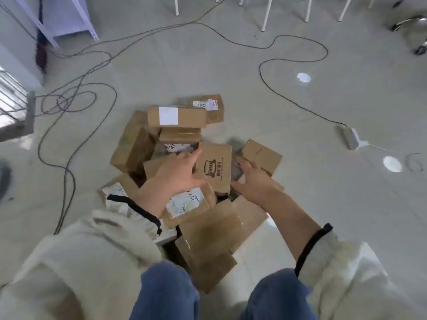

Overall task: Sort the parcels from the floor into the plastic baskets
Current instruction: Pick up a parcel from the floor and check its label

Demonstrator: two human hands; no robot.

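A pile of brown cardboard parcels [208,227] is lying on the pale tiled floor [300,100], just ahead of the person's knees. In its middle a brown printed cardboard box [216,167] is standing on end. The left hand [178,175] is hovering at the box's 9 o'clock edge and the right hand [253,179] at 3 o'clock. A long white-labelled brown cardboard box [176,116] is resting on the pile at 12 o'clock. Thin black cables [61,102] are trailing from 9 round to 1 o'clock. A white plastic power strip [350,138] is lying well apart at 2 o'clock. White metal chair legs [266,12] are standing far behind at 12 o'clock.
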